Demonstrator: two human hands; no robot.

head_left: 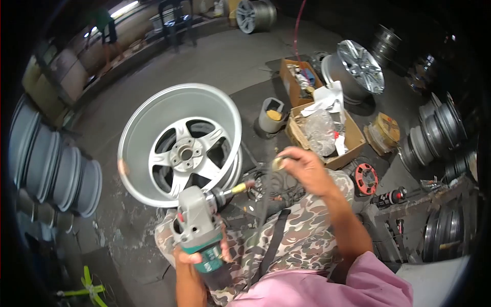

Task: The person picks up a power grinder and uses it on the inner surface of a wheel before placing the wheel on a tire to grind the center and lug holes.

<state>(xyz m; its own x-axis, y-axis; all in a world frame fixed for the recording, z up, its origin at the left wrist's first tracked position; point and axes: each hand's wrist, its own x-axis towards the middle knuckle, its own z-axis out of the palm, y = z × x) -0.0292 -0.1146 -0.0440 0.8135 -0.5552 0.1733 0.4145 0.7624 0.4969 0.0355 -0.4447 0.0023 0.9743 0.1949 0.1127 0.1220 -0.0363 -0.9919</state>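
Observation:
My left hand (pixel 190 256) is wrapped around the green body of a grey-headed angle grinder (pixel 197 217), held over my camouflage trousers. A yellow shaft with a reddish-brown tip (pixel 240 188) sticks out from its head toward the right. Between the thumb and fingers of my right hand (pixel 307 170) is a small round yellowish piece (pixel 277 163), its exact kind unclear. In front of my left knee lies a silver wheel rim (pixel 180 92), tilted so its five-spoke face shows inside the barrel. The grinder overlaps the rim's near edge in this view.
Cardboard boxes (pixel 350 153) of scraps and a grey cup (pixel 270 125) stand ahead to the right. More rims (pixel 353 71) surround me, with stacks (pixel 66 174) on the left. A red reel (pixel 365 179) lies by my right knee. A person (pixel 105 30) stands far back left.

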